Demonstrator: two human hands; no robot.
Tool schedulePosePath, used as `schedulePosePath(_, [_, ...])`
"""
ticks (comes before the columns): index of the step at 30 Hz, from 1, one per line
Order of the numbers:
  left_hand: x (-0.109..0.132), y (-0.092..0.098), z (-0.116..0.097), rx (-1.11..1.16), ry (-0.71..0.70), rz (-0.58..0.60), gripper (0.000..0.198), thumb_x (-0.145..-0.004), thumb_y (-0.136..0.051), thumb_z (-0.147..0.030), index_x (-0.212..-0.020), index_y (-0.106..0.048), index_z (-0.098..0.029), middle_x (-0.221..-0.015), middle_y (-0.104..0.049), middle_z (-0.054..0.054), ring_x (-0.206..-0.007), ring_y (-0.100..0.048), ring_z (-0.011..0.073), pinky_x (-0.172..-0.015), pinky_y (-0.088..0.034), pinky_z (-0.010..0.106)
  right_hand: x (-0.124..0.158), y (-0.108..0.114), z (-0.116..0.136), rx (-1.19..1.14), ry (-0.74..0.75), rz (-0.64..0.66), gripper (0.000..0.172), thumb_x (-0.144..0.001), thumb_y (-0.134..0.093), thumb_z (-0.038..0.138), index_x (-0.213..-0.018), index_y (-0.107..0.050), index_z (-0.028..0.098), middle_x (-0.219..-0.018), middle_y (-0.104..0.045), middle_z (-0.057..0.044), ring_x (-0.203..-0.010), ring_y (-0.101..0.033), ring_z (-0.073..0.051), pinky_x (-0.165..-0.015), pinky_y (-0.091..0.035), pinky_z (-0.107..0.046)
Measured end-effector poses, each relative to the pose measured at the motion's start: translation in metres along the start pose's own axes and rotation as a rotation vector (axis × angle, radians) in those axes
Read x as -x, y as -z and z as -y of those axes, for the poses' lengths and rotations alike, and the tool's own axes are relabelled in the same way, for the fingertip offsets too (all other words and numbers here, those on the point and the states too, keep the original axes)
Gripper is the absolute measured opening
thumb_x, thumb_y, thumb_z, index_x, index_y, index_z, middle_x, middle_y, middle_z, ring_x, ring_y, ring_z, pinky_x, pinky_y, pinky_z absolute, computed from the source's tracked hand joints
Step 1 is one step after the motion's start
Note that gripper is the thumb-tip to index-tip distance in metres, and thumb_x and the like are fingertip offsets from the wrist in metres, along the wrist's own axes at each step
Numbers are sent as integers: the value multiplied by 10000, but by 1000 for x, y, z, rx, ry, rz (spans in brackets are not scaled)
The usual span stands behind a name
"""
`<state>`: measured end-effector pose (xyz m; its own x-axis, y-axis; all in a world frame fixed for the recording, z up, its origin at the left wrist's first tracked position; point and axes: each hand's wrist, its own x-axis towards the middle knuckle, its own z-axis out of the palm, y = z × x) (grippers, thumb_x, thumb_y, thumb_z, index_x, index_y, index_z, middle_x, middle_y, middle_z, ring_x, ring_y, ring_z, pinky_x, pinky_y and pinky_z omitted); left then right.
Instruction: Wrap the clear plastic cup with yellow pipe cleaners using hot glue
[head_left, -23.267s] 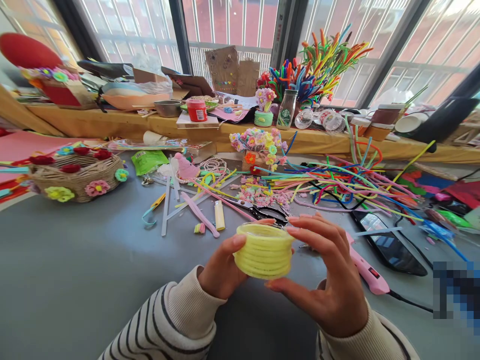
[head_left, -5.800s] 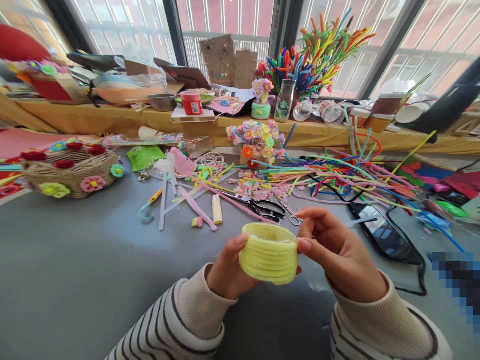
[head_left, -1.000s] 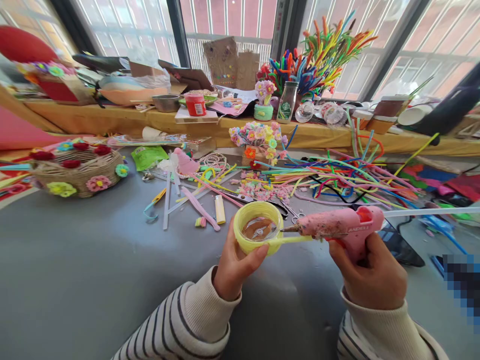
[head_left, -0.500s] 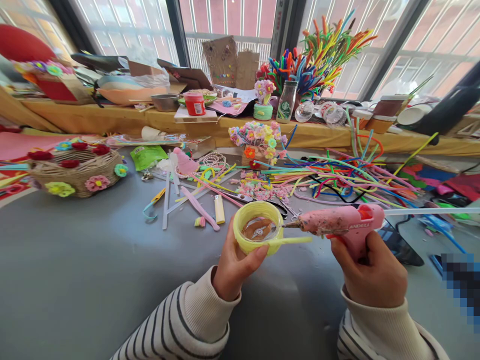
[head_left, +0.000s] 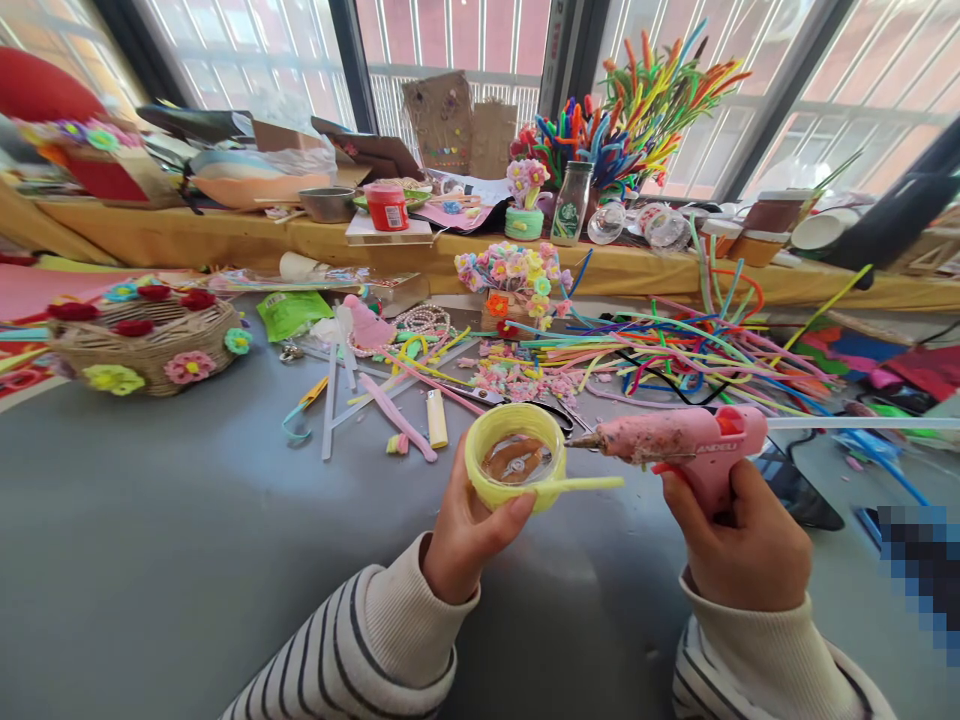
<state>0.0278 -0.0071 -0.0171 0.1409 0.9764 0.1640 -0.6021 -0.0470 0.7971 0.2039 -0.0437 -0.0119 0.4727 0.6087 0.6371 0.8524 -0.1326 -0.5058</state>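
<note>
My left hand (head_left: 476, 540) is closed around a small clear cup wound on the outside with yellow pipe cleaner (head_left: 491, 485). My thumb presses on the wrapping at the front, where a loose yellow end (head_left: 592, 484) sticks out to the right. The cup tilts toward me, so its transparent bottom shows. My right hand (head_left: 750, 550) grips a pink hot glue gun (head_left: 660, 437) by its handle, index finger at the red trigger. The nozzle points left and is at the cup's right edge; I cannot tell whether it touches. A whitish glue stick (head_left: 847, 424) extends from the gun's back.
Behind my hands lie a yellow lighter (head_left: 436, 418), scissors (head_left: 487, 395), pink scraps (head_left: 517, 378) and a heap of pipe cleaners (head_left: 675, 350). A flower-trimmed woven basket (head_left: 157, 345) stands left. A dark phone-like device (head_left: 806, 490) lies behind my right hand. A glass bottle (head_left: 574, 205) stands on the ledge.
</note>
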Motion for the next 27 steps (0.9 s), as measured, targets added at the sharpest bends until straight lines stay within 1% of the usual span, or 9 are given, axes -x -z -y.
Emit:
schedulePosePath(3, [0, 0, 1, -16, -6, -7, 526, -589, -755, -322, -1062, -543, -228, -1080, -621, 52, -1061, -568, 247, -926, -444, 377, 0, -1, -1, 3, -3, -14, 322, -753, -550, 423, -600, -367, 208, -519, -385, 52, -420, -304, -76, -440, -253, -235])
schedulePosePath(9, [1, -1, 1, -27, 3, -4, 549, -590, -750, -342, -1078, -528, -226, -1086, -615, 58, -1065, -566, 249, -913, -457, 370, 0, -1, -2, 36, 21, -34, 354, -764, -544, 432, -584, -338, 208, -492, -325, 67, -406, -256, -68, -426, -228, -232])
schedulePosePath(15, [1, 0, 2, -31, -7, 19, 550, -604, -739, -332, -1095, -516, -223, -1086, -612, 74, -1082, -557, 280, -949, -434, 427, -2, -1, -1, 29, 39, -35, 344, -790, -505, 435, -593, -329, 214, -502, -346, 55, -435, -320, -84, -454, -260, -234])
schedulePosePath(17, [1, 0, 2, -24, -10, 16, 553, -598, -739, -333, -1091, -516, -221, -1078, -615, 78, -1077, -558, 290, -951, -429, 443, -2, -1, 0, 31, 42, -29, 347, -789, -509, 424, -593, -305, 221, -505, -337, 51, -445, -314, -91, -461, -255, -243])
schedulePosePath(21, [1, 0, 2, -30, -11, 14, 564, -587, -740, -339, -1091, -519, -219, -1076, -619, 87, -1074, -557, 305, -955, -415, 465, -2, 1, 0, 24, 27, -9, 354, -788, -507, 412, -598, -271, 229, -514, -335, 45, -446, -294, -98, -464, -247, -254])
schedulePosePath(27, [1, -2, 2, -33, -10, 22, 579, -582, -742, -332, -1101, -514, -211, -1105, -608, 101, -1078, -551, 303, -961, -413, 462, -2, 0, -1, 22, -5, 3, 350, -777, -512, 421, -595, -287, 225, -516, -351, 41, -451, -311, -98, -476, -256, -252])
